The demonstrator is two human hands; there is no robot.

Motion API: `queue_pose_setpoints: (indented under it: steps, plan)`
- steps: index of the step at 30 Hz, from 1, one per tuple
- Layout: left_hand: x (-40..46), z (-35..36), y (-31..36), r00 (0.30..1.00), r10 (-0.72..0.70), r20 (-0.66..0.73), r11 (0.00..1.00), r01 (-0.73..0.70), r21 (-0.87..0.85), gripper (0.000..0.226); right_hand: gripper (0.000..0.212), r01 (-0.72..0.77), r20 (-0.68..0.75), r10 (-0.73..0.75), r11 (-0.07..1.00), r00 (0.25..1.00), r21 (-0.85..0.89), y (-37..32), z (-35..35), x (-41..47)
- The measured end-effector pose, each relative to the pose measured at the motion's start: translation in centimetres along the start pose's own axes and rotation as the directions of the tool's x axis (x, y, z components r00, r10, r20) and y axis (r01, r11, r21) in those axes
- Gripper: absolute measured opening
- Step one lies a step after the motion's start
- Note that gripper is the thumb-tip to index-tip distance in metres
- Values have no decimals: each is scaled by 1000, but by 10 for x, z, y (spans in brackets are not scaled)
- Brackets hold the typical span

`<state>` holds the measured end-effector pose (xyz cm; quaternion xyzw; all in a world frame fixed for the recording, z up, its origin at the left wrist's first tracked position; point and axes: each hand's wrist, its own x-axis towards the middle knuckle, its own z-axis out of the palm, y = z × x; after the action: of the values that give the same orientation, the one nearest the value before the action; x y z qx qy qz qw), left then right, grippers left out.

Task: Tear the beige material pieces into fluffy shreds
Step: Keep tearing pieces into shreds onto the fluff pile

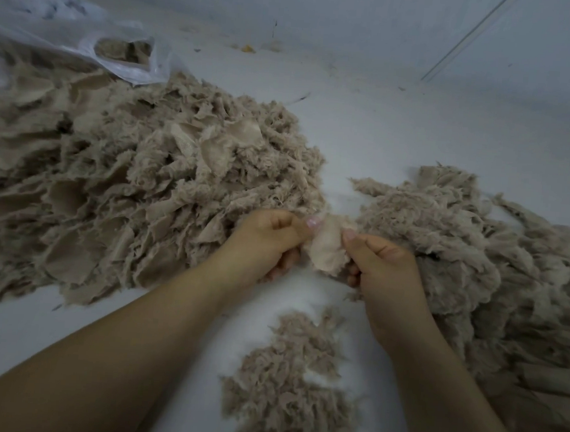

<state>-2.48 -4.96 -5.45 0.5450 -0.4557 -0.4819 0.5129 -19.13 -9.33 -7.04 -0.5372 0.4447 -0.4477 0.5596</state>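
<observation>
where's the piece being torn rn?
In the head view, centre frame: the beige piece is pinched between the left hand and right hand, above the white surface, between the big pile and the right pile.

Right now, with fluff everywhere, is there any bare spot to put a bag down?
Yes: the white surface beyond both piles, right of the plastic bag, and the strip under the left forearm. Crowded: left pile, right pile, small shred heap.
</observation>
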Motion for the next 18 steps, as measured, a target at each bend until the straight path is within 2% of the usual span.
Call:
queue_pose_setpoints:
  steps: [2, 4, 5, 7, 9, 11, 13, 15, 16, 18]
  plan:
    - [-1, 4, -1, 997, 32, 68, 991, -40, 127, 35, 42, 9, 41, -9, 1000, 999, -3, -1, 0, -2]
    - [-1, 7, -4, 996, 69, 55, 988, -76, 134, 34, 39, 24, 80, -20, 999, 997, -47, -3, 0, -4]
    - [-2, 8, -5, 996, 85, 0, 992, -85, 93, 32, 41, 32, 80, -25, 996, 996, -85, -3, 1, -5]
    - [-2, 6, -6, 967, 156, -202, 988, -150, 46, 25, 39, 5, 18, -4, 998, 1000, -68, -3, 0, -3]
    - [-2, 3, -6, 886, 283, -367, 957, -237, 165, 21, 35, -39, -37, 40, 999, 998, 30, -3, -1, -1]
    - [-4, 5, -3, 870, 371, -325, 926, -320, 200, 18, 34, -21, -13, 21, 1000, 1000, 19, -4, -1, -2]
    - [-4, 11, -3, 927, 311, -209, 940, -268, 213, 26, 40, 25, 41, -24, 999, 999, -28, -4, 1, -4]
    - [-3, 19, -7, 965, 237, -116, 930, -191, 313, 29, 47, 30, 68, -26, 998, 997, -63, -5, 2, -5]
    - [-2, 20, -8, 961, 252, -111, 921, -203, 332, 23, 46, 25, 71, -20, 997, 997, -71, -5, 2, -5]
    - [2, 15, -9, 916, 339, -216, 890, -238, 388, 23, 41, -4, 40, 6, 999, 999, -41, -6, 3, -4]
